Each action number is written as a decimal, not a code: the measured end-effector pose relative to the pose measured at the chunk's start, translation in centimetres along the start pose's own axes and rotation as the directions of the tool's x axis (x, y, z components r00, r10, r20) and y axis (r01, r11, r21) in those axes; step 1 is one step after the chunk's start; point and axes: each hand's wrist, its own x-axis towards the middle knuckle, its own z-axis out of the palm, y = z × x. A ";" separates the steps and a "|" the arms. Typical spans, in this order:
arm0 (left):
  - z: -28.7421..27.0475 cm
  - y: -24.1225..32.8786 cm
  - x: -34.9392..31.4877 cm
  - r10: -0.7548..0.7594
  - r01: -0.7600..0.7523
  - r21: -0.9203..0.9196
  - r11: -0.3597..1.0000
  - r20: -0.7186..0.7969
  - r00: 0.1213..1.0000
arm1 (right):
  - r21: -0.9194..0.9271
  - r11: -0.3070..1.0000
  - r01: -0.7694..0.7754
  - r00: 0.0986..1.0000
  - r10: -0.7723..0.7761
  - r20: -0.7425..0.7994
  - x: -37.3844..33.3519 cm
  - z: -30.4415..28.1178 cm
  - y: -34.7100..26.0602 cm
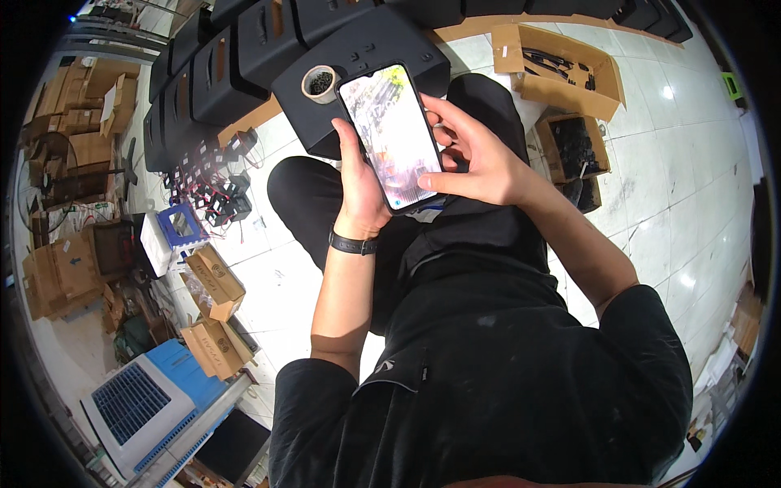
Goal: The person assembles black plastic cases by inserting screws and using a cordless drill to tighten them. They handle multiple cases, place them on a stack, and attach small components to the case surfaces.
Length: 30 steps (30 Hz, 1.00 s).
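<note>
A smartphone (389,134) with a lit, bright picture on its screen is held upright above my lap. My left hand (358,183) supports its left side and lower back, thumb along the edge; that wrist wears a black band. Around the phone's right edge my right hand (480,167) curls its fingers, and its thumb rests on the lower part of the screen. Just beyond the phone stands a black cabinet (382,45). On top of it, left of the phone, sits a small round tub (307,86) of tiny dark pieces, too small to name.
More black cabinets (252,41) line the far side. Small black parts with red wires (215,195) lie on the tiled floor at left, near cartons (213,281) and a blue-white air cooler (130,403). At right are open cardboard boxes (569,99) of black parts.
</note>
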 end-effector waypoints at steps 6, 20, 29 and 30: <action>0.7 -0.6 0.2 -0.016 0.026 0.093 0.995 -0.100 0.995 | 0.022 0.999 -0.043 0.999 0.043 0.008 -1.1 -0.5 0.3; 6.7 -10.5 1.4 -0.215 0.219 0.972 -0.085 -0.233 0.948 | -0.308 0.894 -0.327 0.884 0.173 -0.435 -22.1 -10.8 10.2; 4.8 -16.9 -0.8 -0.076 0.052 0.997 -0.055 -0.056 0.996 | -0.282 0.814 -0.507 0.852 0.426 -0.303 -31.5 -6.5 8.4; 5.7 -17.1 -1.0 -0.018 0.008 0.998 -0.061 -0.009 1.000 | -0.385 0.817 -0.429 0.898 0.340 -0.278 -30.4 -6.4 8.5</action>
